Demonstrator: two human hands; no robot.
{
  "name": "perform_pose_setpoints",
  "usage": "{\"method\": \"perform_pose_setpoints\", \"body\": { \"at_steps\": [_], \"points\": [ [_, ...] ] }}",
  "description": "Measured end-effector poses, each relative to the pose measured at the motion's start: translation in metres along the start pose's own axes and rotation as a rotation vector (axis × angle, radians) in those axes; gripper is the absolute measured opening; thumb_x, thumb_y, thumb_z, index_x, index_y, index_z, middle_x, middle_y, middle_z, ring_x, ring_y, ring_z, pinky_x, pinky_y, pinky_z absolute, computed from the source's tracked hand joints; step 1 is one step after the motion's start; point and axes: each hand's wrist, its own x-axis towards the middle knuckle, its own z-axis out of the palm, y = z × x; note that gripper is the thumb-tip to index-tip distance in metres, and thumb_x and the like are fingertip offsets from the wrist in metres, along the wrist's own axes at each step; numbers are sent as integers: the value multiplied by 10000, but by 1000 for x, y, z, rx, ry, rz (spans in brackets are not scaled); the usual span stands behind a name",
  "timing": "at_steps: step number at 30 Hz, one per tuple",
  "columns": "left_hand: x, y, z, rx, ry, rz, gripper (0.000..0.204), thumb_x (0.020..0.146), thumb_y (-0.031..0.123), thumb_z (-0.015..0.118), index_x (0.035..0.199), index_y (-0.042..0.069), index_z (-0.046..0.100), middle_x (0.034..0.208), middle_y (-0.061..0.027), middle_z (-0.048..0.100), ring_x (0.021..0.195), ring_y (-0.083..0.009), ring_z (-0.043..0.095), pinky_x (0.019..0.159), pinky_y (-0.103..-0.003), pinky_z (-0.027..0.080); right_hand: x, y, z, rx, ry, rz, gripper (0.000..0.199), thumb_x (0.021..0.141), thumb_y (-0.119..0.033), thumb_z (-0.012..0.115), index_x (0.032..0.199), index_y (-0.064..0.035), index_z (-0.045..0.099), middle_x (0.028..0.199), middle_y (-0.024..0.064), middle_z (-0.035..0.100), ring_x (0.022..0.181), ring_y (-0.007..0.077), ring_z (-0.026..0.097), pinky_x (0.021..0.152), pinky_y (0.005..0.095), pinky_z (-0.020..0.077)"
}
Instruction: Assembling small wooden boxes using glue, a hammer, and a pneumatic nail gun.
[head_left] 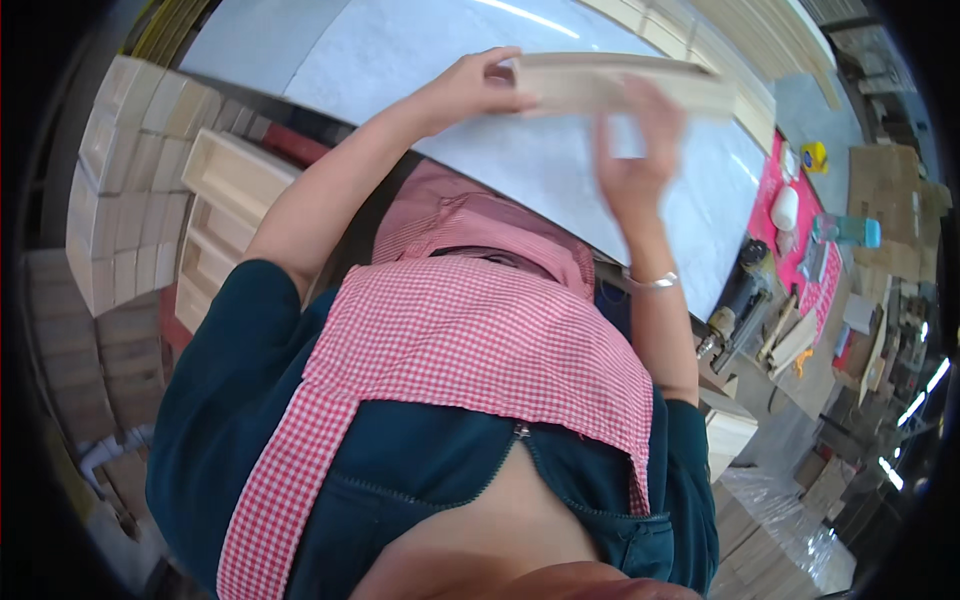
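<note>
A pale, shallow wooden box [575,88] is held over the white marbled tabletop [500,150], its long side facing me and smeared by motion. My left hand [472,92] grips its left end, thumb and fingers closed round the edge. In front of the box's right half is my right hand [640,160], blurred, with the thumb apart from raised fingers. The fingertips overlap the box's side; whether they touch it I cannot tell. A silvery bracelet [655,281] circles the right wrist.
Stacked wooden boxes [125,190] stand at left, with open wooden trays [235,175] beside them. Wooden strips [700,50] line the table's far edge. At right, a pink cloth [765,200] bears a white bottle [785,208]; a teal bottle [850,231] and cardboard boxes [885,200] are beyond.
</note>
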Motion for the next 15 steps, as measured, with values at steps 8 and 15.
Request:
{"method": "perform_pose_setpoints", "body": {
  "at_steps": [8, 15],
  "points": [
    [2, -14, -7, -1177, -161, -69, 754, 959, 270, 698, 1453, -148, 310, 1354, -317, 466, 1036, -253, 648, 878, -257, 608, -15, 14, -50, -63, 121, 302, 281, 887, -54, 701, 1166, -30, 680, 1098, 92, 683, 998, 229, 624, 861, 336, 501],
    [-1, -18, -5, -1399, -317, -130, 794, 989, 327, 661, 1445, -183, 257, 1359, -378, 408, 1038, -243, 643, 912, -262, 608, -37, 14, -30, -4, -19, 358, 281, 880, -43, 695, 1158, -20, 669, 1101, 113, 680, 1020, 251, 629, 910, 342, 500]
  ]
}}
